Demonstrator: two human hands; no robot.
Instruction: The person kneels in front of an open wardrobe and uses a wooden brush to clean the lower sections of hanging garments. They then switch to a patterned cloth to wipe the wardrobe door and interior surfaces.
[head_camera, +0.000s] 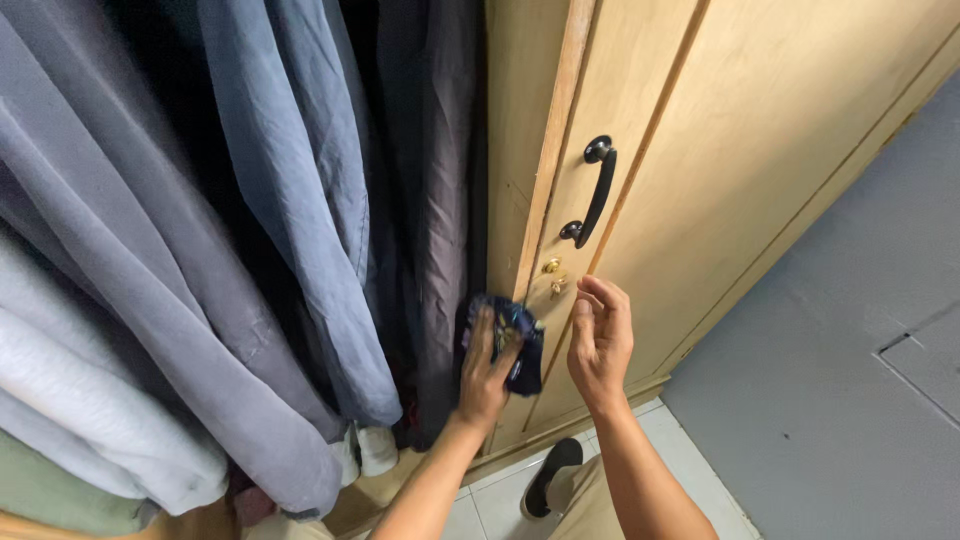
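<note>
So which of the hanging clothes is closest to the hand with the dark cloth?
The dark charcoal garment at the far right of the rail, beside the wooden door. The left hand, pressing the dark blue cloth, nearly touches it; the lighter blue-grey ones hang further left.

The wardrobe door (760, 170) is the landmark. Left of it, the hanging clothes (200, 250) fill the open part of the wardrobe. On the door, near its left edge, sits the handle (596, 192), and the small lock (553, 274) is just below the handle. The left hand (487, 375) presses a cloth (520, 345) on the door's left edge, below the lock. The right hand (601, 345) is just right of the cloth, before the door. The wall (850, 380) stands right of the door.
</note>
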